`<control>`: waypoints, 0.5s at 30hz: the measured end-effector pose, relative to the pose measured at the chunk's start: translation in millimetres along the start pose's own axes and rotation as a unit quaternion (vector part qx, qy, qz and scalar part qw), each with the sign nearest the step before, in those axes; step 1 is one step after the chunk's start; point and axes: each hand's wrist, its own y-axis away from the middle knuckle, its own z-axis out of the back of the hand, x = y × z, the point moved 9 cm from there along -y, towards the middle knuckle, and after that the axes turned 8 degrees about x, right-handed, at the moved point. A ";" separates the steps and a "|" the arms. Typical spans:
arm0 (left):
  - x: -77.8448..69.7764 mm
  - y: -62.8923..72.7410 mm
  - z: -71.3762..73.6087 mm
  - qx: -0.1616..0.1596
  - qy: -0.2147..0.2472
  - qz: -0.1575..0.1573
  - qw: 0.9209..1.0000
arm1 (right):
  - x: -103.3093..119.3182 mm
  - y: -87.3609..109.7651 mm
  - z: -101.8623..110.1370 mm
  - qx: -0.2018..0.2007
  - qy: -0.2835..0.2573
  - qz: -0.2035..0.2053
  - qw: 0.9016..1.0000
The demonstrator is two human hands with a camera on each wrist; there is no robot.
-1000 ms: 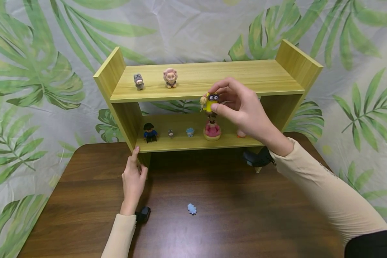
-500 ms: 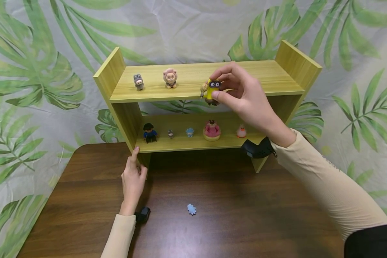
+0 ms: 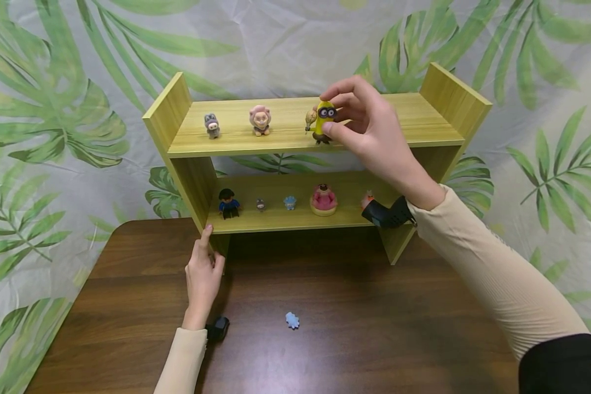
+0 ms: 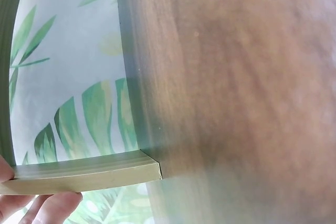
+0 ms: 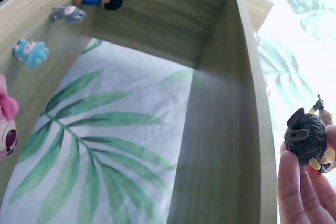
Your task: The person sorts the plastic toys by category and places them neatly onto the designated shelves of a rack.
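My right hand (image 3: 376, 134) pinches a yellow Minion figurine (image 3: 325, 117) with dark goggles between thumb and fingers. In the head view it is in front of the upper board of a wooden shelf (image 3: 409, 117). Its dark underside (image 5: 306, 139) faces the right wrist camera, raised off the board. My left hand (image 3: 204, 279) holds the shelf's left side panel (image 4: 89, 174) low down, with fingers on both sides of its edge. A grey rabbit-eared figurine (image 3: 212, 126) and a pink-hooded figurine (image 3: 260, 120) stand at the left of the upper board.
The lower board bears a blue-shirted doll (image 3: 229, 203), a tiny grey figurine (image 3: 260, 205), a light-blue figurine (image 3: 289, 202), a pink-robed figurine (image 3: 324, 200) and a partly hidden pinkish figurine (image 3: 367, 200). A blue piece (image 3: 293, 320) lies on the brown table (image 3: 354, 328).
My right hand has risen with the Minion figurine from below the upper board's front edge to the board's height. The left hand has stayed on the side panel.
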 end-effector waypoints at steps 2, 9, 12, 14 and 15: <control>0.3 -0.2 -0.3 0.001 0.001 0.001 1.000 | -1.1 -2.1 0.7 -0.002 0.002 -0.003 1.000; -0.6 -0.5 0.4 -0.001 -0.001 0.000 1.000 | -7.4 -11.2 2.1 -0.006 0.011 -0.035 0.999; -1.0 -0.6 0.9 -0.003 -0.001 -0.002 1.000 | -9.7 -15.0 1.9 -0.006 0.026 -0.048 0.999; -1.0 -0.5 0.8 -0.003 -0.002 -0.002 1.000 | -10.2 -17.0 1.3 -0.004 0.043 -0.049 0.998; -1.0 -0.4 0.7 -0.003 -0.002 -0.002 1.000 | -10.5 -17.9 0.8 -0.001 0.051 -0.049 0.997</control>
